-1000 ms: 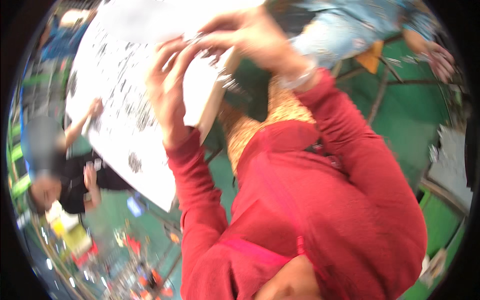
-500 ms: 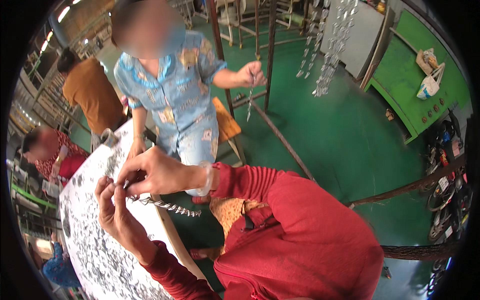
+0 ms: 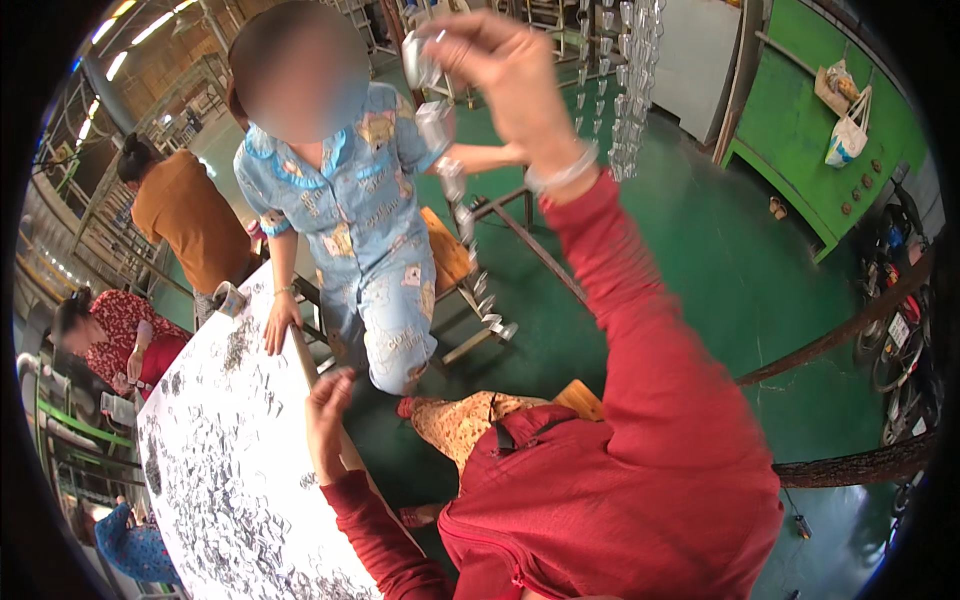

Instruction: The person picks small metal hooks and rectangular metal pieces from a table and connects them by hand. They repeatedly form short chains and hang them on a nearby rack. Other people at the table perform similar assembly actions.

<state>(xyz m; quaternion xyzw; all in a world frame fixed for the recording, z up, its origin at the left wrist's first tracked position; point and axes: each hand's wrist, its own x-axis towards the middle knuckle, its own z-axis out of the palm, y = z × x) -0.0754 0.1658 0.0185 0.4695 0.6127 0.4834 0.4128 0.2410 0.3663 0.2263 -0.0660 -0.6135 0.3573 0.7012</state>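
My right hand (image 3: 510, 85) is raised high at the top middle, its fingers and thumb closed on the upper end of a strand of shiny silver metal pieces (image 3: 452, 180). The strand hangs down and trails off to a small end piece beside the wooden stool. Motion blurs the hand and the top pieces. Lower down, my left hand (image 3: 326, 418) is beside the edge of the white table (image 3: 300, 372). Its fingers are loosely curled in, and nothing shows in them. Many small dark and silvery pieces (image 3: 245, 455) lie scattered over the table.
Across from me stands a person in blue patterned clothes (image 3: 345, 230), one hand resting on the table corner. A wooden stool (image 3: 447, 250) is behind them. More silver strands (image 3: 625, 100) hang at the back. A cup (image 3: 230, 298) sits at the table's far end. Other people are at left.
My right hand has swung up and to the right from the table, lifting the strand. My left hand has come apart from it and moved right. The person opposite has lowered their raised hand.
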